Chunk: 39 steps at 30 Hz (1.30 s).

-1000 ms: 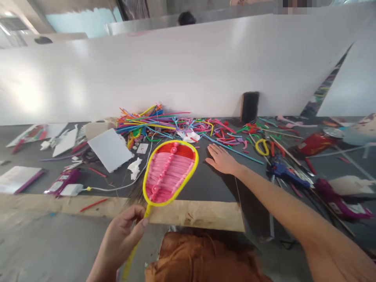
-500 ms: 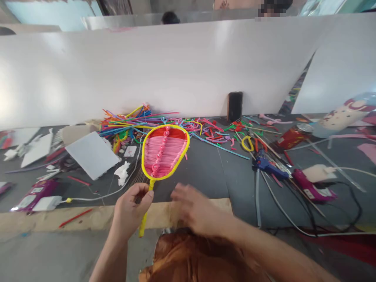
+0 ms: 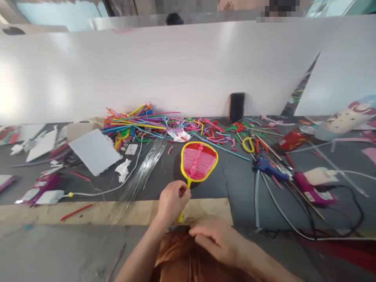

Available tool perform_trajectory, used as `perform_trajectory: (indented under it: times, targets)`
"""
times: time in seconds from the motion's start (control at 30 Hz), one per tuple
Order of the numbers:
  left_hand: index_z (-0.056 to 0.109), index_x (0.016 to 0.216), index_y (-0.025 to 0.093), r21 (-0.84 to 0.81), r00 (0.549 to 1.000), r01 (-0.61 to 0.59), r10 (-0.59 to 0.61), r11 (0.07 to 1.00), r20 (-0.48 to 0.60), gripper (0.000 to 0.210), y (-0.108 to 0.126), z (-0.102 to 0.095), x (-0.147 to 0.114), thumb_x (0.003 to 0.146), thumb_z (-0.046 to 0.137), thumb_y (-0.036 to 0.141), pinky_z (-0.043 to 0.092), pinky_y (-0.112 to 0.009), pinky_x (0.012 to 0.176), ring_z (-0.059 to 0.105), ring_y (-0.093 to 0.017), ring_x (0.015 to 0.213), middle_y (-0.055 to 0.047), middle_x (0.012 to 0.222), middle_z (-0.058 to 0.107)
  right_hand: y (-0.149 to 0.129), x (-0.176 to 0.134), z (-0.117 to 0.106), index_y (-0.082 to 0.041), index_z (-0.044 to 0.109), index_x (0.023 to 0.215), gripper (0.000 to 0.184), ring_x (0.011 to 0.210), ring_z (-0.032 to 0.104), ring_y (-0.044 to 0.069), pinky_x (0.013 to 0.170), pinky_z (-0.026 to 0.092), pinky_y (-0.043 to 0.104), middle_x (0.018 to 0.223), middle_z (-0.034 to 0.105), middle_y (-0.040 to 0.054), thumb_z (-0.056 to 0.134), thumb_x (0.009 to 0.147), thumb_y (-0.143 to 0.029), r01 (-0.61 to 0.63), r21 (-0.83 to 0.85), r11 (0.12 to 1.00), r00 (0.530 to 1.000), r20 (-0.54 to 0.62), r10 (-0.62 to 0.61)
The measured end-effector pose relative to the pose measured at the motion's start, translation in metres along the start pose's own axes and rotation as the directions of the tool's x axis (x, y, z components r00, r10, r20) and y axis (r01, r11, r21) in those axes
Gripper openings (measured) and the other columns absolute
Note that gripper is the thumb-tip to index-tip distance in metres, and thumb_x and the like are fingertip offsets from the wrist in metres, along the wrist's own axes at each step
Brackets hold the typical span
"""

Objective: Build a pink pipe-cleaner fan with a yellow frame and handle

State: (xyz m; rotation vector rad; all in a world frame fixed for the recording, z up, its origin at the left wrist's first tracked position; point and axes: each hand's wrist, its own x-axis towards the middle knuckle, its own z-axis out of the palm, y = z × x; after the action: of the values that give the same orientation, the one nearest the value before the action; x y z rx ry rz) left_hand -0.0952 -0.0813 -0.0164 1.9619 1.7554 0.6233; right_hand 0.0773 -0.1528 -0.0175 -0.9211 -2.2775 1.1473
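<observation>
My left hand (image 3: 175,199) is closed around the handle of a hand fan (image 3: 199,162) that looks made of pipe cleaners. A yellow rim frames its pink rows, with red across the top and a line of pink beads down the middle. The fan is held over the dark table, head pointing away from me, and the handle's lower end shows below my fist. Close to the table's near edge, my right hand (image 3: 220,239) is apart from the fan. Its fingers are loosely stretched out to the left with nothing seen in them.
Pipe cleaners (image 3: 129,123) lie heaped by the white partition (image 3: 164,70). Clear thin strands (image 3: 149,160) spread left of the fan. Rightward are a blue glue gun (image 3: 272,169), yellow-handled scissors (image 3: 248,145), a red can (image 3: 295,139) and cables. A phone (image 3: 236,107) leans upright at the back.
The fan and my left hand have moved right and down, lower over the table. My right hand has shifted down and to the right. The strands left of the fan are now uncovered.
</observation>
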Motion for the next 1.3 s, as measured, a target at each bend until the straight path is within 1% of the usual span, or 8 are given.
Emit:
perform_trajectory:
  times: [0.17, 0.3, 0.43, 0.63, 0.77, 0.87, 1.0, 1.3]
  targets:
    - [0.062, 0.074, 0.018, 0.134, 0.993, -0.102, 0.108, 0.986, -0.037, 0.019, 0.014, 0.027, -0.001, 0.088, 0.051, 0.026, 0.04, -0.029, 0.069, 0.057, -0.017, 0.072, -0.002, 0.071, 0.064, 0.028, -0.027, -0.035, -0.02, 0.063, 0.091, 0.034, 0.057, 0.061, 0.013, 0.056, 0.048, 0.022, 0.063, 0.063, -0.0001, 0.034, 0.097, -0.036, -0.324, 0.018, 0.946, 0.854, -0.424, 0.301]
    - [0.066, 0.088, 0.017, 0.189, 0.978, -0.208, 0.209, 0.96, 0.017, 0.025, 0.006, 0.021, -0.001, 0.094, 0.044, 0.026, 0.045, -0.033, 0.078, 0.06, -0.02, 0.082, -0.006, 0.086, 0.069, 0.045, -0.047, -0.045, -0.021, 0.058, 0.096, 0.031, 0.05, 0.056, 0.014, 0.049, 0.046, 0.023, 0.057, 0.057, -0.0025, 0.033, 0.097, -0.039, -0.406, 0.007, 0.914, 0.714, -0.622, 0.322]
    - [0.062, 0.115, 0.016, 0.356, 0.958, -0.268, 0.285, 0.895, 0.005, 0.03, -0.012, 0.004, 0.012, 0.092, 0.043, 0.018, 0.042, -0.041, 0.099, 0.053, -0.026, 0.117, -0.012, 0.123, 0.062, 0.053, -0.048, -0.051, -0.022, 0.057, 0.101, 0.028, 0.051, 0.059, 0.015, 0.051, 0.049, 0.025, 0.061, 0.059, -0.0009, 0.034, 0.097, -0.037, -0.46, -0.096, 0.883, 0.668, -0.693, 0.272]
    - [0.045, 0.14, 0.02, 0.512, 0.941, -0.339, 0.288, 0.789, 0.179, 0.047, -0.025, -0.01, 0.059, 0.094, 0.039, 0.023, 0.017, -0.061, 0.113, 0.03, -0.03, 0.141, -0.011, 0.147, 0.045, 0.066, -0.024, -0.048, -0.018, 0.059, 0.113, 0.029, 0.096, 0.065, 0.025, 0.082, 0.055, 0.039, 0.104, 0.067, 0.0128, 0.04, 0.094, -0.029, -0.378, -0.406, 0.832, 0.794, -0.605, 0.065]
    - [0.04, 0.143, 0.017, 0.568, 0.978, -0.197, 0.199, 0.799, 0.06, 0.053, -0.025, -0.015, 0.073, 0.096, 0.038, 0.04, -0.006, -0.074, 0.106, 0.029, -0.035, 0.141, -0.017, 0.141, 0.051, 0.071, -0.007, -0.035, -0.015, 0.058, 0.124, 0.037, 0.123, 0.049, 0.033, 0.097, 0.048, 0.051, 0.131, 0.058, 0.0151, 0.045, 0.092, -0.029, -0.3, -0.584, 0.755, 0.881, -0.472, -0.015]
    - [0.043, 0.141, 0.019, 0.547, 0.959, -0.246, 0.282, 0.8, 0.019, 0.048, -0.019, -0.014, 0.068, 0.098, 0.034, 0.036, -0.012, -0.071, 0.107, 0.026, -0.032, 0.143, -0.015, 0.145, 0.047, 0.071, 0.006, -0.032, -0.015, 0.055, 0.129, 0.04, 0.129, 0.043, 0.032, 0.101, 0.045, 0.051, 0.135, 0.054, 0.0148, 0.042, 0.094, -0.029, -0.295, -0.582, 0.758, 0.889, -0.459, -0.007]
    - [0.049, 0.137, 0.026, 0.466, 0.888, -0.453, 0.432, 0.76, 0.157, 0.045, -0.017, -0.004, 0.057, 0.096, 0.039, 0.042, -0.012, -0.071, 0.107, 0.024, -0.032, 0.144, -0.01, 0.143, 0.05, 0.071, 0.028, -0.031, -0.012, 0.047, 0.138, 0.049, 0.133, 0.039, 0.034, 0.103, 0.042, 0.053, 0.14, 0.05, 0.0167, 0.042, 0.094, -0.032, -0.325, -0.589, 0.74, 0.891, -0.454, 0.03]
    - [0.042, 0.142, 0.024, 0.404, 0.859, -0.512, 0.444, 0.758, 0.257, 0.061, -0.033, 0.005, 0.056, 0.092, 0.037, 0.059, -0.007, -0.074, 0.107, 0.025, -0.033, 0.143, -0.009, 0.145, 0.048, 0.074, 0.053, -0.022, -0.015, 0.038, 0.146, 0.057, 0.137, 0.036, 0.036, 0.104, 0.04, 0.055, 0.147, 0.045, 0.0124, 0.037, 0.096, -0.043, -0.334, -0.655, 0.677, 0.924, -0.369, 0.099]
